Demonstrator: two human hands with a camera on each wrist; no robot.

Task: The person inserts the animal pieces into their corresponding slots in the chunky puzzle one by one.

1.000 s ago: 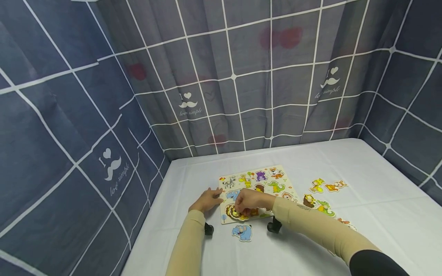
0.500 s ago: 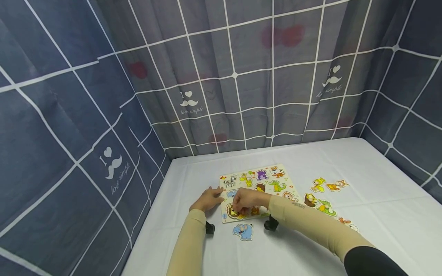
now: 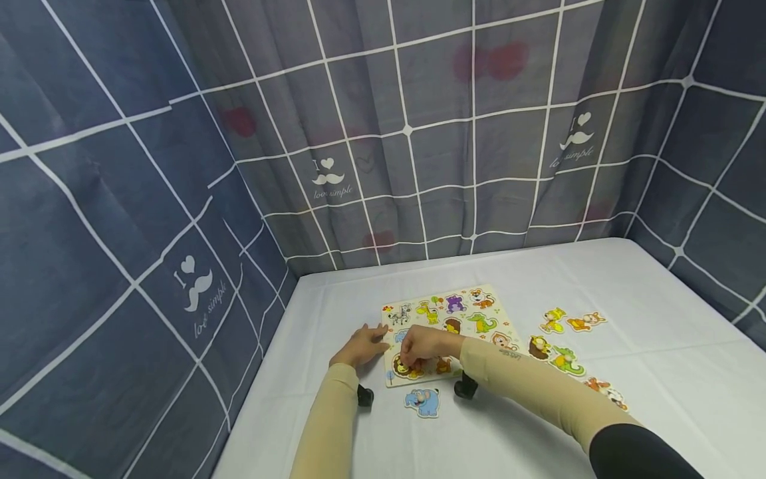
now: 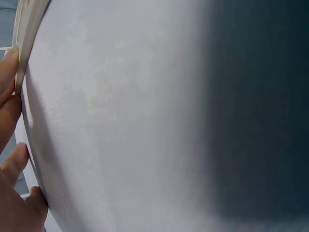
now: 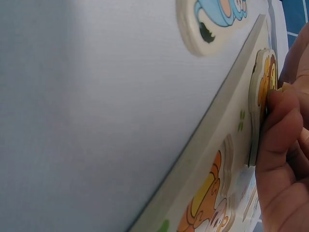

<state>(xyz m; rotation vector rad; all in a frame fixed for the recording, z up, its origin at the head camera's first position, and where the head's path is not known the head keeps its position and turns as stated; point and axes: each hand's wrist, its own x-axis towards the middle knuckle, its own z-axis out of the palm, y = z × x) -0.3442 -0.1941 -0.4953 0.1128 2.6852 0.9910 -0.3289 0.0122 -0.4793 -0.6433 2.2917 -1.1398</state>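
Note:
A pale puzzle board [image 3: 501,318] printed with animals lies on the white table. At its near left corner my right hand [image 3: 429,342] pinches the knob of a lion puzzle piece [image 3: 401,368]. In the right wrist view, the lion piece [image 5: 259,96] stands slightly proud of the board, so I cannot tell whether it sits in a recess. My left hand [image 3: 359,347] touches the board's left edge with fingers extended; the left wrist view shows its fingertips [image 4: 9,65] against that edge. A blue elephant piece [image 3: 422,403] lies just in front of the board.
Right of the board lie several loose pieces: a yellow animal [image 3: 552,320], an orange one [image 3: 586,322], a brown-maned one [image 3: 539,346], a green crocodile [image 3: 566,360], and others partly behind the right sleeve [image 3: 532,382]. A grid-patterned curtain [image 3: 443,166] surrounds the table.
My right hand has shifted slightly left with the lion piece, which now covers the printed lion it earlier overlapped only partly. My left hand stays on the board's edge.

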